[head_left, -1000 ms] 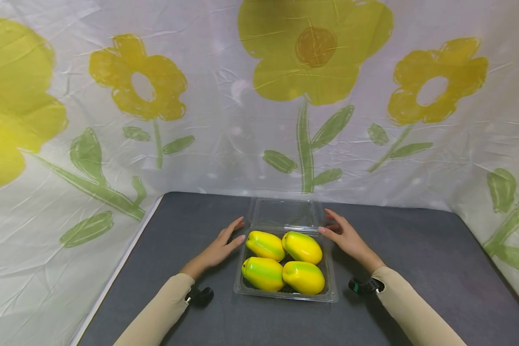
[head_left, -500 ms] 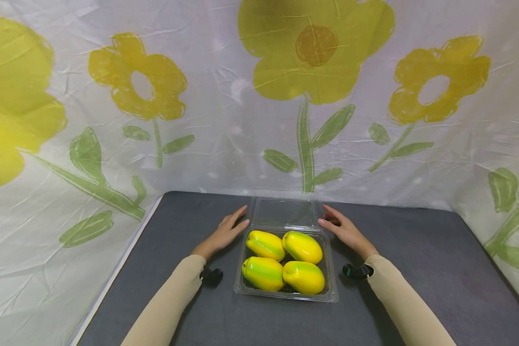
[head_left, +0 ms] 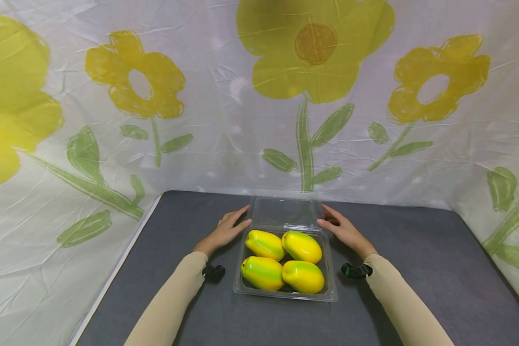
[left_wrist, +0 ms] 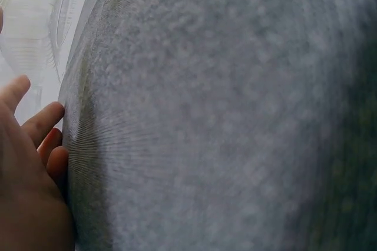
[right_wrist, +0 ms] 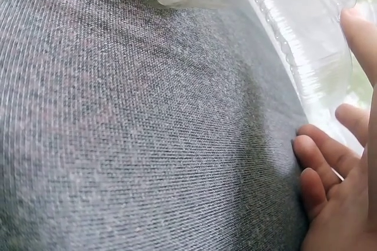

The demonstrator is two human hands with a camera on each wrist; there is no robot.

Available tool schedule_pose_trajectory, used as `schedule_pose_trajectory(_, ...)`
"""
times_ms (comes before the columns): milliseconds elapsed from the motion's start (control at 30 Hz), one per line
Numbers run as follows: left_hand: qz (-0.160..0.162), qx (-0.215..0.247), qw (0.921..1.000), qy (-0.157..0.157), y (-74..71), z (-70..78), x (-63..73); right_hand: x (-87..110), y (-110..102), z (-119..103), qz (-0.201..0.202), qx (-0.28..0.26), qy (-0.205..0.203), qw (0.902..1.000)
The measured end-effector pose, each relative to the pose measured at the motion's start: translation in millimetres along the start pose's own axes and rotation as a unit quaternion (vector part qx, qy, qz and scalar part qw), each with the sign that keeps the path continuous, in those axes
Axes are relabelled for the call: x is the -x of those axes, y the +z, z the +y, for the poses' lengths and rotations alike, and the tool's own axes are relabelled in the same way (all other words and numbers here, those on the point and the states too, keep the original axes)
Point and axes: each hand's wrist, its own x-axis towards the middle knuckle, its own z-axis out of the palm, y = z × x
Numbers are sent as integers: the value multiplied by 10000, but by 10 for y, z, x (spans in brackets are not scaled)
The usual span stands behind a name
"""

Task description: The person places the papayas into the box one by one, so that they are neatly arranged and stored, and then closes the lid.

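A clear plastic clamshell box (head_left: pixel 334 283) lies on the table with its lid (head_left: pixel 285 211) tilted back on the far side. Several smooth yellow-green fruits, mango-like in shape, sit in two rows in its base, among them a near right one (head_left: pixel 303 277). My left hand (head_left: pixel 223 233) is at the lid's left edge, thumb and fingers extended. On the right edge of the lid, my right hand (head_left: pixel 345 234) has its fingers spread and slightly bent. In the right wrist view the thumb (right_wrist: pixel 359 36) meets the clear plastic. Neither hand curls round anything.
A dark grey cloth (head_left: pixel 415 269) covers the table. Behind it hangs a white curtain (head_left: pixel 216 96) printed with yellow flowers, close to the back of the lid. Black wrist straps (head_left: pixel 356 271) sit by the cuffs.
Both hands have moved forward from beside the box's base to the sides of its lid, and the left also moved right. The fruits and box stay in place.
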Motion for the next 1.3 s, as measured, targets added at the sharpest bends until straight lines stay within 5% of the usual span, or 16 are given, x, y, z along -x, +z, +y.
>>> schedule_pose_trajectory(1300, -122, 331, 9994, -61, -12, 39, 4, 3, -9, -105, -55, -210, 119, 9997)
